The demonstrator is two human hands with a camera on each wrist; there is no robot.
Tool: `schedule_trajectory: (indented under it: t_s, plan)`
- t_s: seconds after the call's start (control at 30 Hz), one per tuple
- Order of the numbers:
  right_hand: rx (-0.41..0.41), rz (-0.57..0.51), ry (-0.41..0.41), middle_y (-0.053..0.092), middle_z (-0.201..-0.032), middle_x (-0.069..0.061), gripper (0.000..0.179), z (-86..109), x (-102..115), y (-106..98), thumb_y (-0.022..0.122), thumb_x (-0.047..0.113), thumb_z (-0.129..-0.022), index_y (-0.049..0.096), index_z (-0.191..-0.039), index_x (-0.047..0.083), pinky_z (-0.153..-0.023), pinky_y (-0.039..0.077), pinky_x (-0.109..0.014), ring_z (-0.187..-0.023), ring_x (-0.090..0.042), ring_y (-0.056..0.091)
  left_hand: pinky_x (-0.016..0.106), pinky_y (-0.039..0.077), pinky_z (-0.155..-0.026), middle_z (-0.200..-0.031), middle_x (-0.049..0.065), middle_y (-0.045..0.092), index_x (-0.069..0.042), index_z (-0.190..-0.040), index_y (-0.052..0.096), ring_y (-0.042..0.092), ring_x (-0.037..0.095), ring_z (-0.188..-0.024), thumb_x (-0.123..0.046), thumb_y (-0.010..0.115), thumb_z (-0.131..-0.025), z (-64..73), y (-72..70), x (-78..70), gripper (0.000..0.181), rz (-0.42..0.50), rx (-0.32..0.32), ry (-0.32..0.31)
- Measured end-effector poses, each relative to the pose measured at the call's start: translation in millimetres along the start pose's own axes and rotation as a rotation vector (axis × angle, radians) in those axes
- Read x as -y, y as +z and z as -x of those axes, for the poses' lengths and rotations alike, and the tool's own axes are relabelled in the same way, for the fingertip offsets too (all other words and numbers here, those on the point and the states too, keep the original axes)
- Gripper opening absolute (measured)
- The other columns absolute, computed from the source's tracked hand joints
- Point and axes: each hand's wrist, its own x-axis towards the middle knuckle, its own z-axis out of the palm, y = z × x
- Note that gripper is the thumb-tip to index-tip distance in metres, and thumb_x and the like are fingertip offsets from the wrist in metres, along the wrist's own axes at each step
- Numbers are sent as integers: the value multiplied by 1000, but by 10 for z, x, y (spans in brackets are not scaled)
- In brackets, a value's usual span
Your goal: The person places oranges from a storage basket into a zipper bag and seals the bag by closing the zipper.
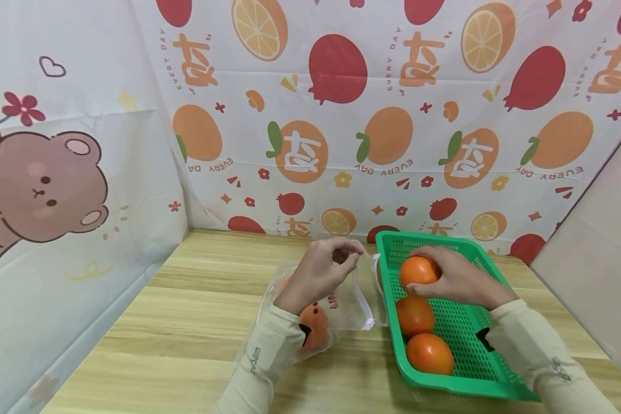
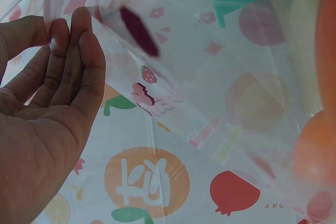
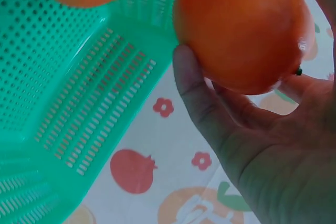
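My left hand (image 1: 323, 269) pinches the rim of a clear plastic bag (image 1: 349, 310) between thumb and fingertips. The bag lies on the table with its white-edged mouth facing the basket, and an orange (image 1: 314, 326) shows through its printed film. In the left wrist view, the film (image 2: 184, 93) hangs from the fingertips. My right hand (image 1: 452, 277) grips another orange (image 3: 241, 30), its fingers and thumb around the sides, over the far left part of the green basket (image 1: 468, 382). Two more oranges, one in the middle (image 1: 416, 317) and one nearer (image 1: 430, 353), rest along the basket's left side.
The wooden table (image 1: 150, 339) runs under the bag and basket. Behind it hangs a fruit-printed cloth (image 1: 341, 190), and a bear-printed cloth (image 1: 83, 287) covers the left side. A pale panel (image 1: 600, 230) bounds the right.
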Motion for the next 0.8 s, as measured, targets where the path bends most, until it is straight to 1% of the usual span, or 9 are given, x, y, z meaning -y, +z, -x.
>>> schedule_trajectory:
  t_s: [0.13, 0.2, 0.3, 0.4, 0.47, 0.6, 0.8]
  plan:
    - [-19, -37, -29, 63, -110, -1, 57, -61, 80, 56, 80, 44, -84, 61, -129, 14, -71, 53, -34, -90, -20, 58, 27, 56, -70, -93, -1, 73, -9, -101, 75, 65, 5, -73, -5, 66, -97, 0, 3, -4, 11, 5, 3, -2]
    - [-17, -57, -32, 63, -113, -3, 60, -86, 125, 83, 80, 45, -85, 59, -131, 12, -72, 53, -35, -91, -20, 59, 28, 56, -70, -95, 2, 74, -8, -102, 75, 65, 5, -73, -5, 66, -97, -3, 6, 0, 11, 8, 7, 2]
    - [-3, -92, -13, 62, -118, -4, 64, -119, 193, 121, 80, 46, -85, 57, -135, 12, -74, 53, -35, -94, -21, 59, 27, 56, -70, -97, 3, 74, -7, -102, 75, 65, 5, -74, -5, 66, -97, -6, 9, -2, 11, 12, 12, 2]
    - [14, -127, 6, 60, -121, -5, 66, -143, 249, 150, 79, 47, -85, 55, -137, 14, -76, 53, -35, -96, -22, 59, 26, 56, -71, -97, 1, 74, -8, -102, 75, 65, 5, -73, -5, 66, -97, -6, 8, -3, 11, 14, 10, 1]
    - [22, -156, 9, 60, -121, -4, 65, -158, 280, 166, 79, 47, -85, 55, -137, 16, -76, 54, -35, -96, -23, 59, 27, 57, -71, -96, -1, 73, -9, -102, 75, 65, 4, -73, -4, 66, -97, -6, 8, -3, 11, 16, 7, 5]
    - [32, -213, -3, 61, -119, -2, 58, -180, 319, 193, 81, 45, -84, 57, -132, 22, -78, 54, -37, -97, -24, 60, 29, 57, -70, -96, -2, 73, -9, -102, 75, 64, 4, -73, -4, 66, -97, -6, 6, 3, 11, 19, -2, 14]
    - [55, -267, -9, 62, -116, -2, 57, -191, 332, 238, 80, 44, -85, 56, -132, 23, -79, 53, -38, -99, -24, 59, 30, 58, -71, -96, -1, 73, -9, -101, 75, 64, 5, -74, -4, 66, -97, -5, 0, 17, 11, 17, -9, 12]
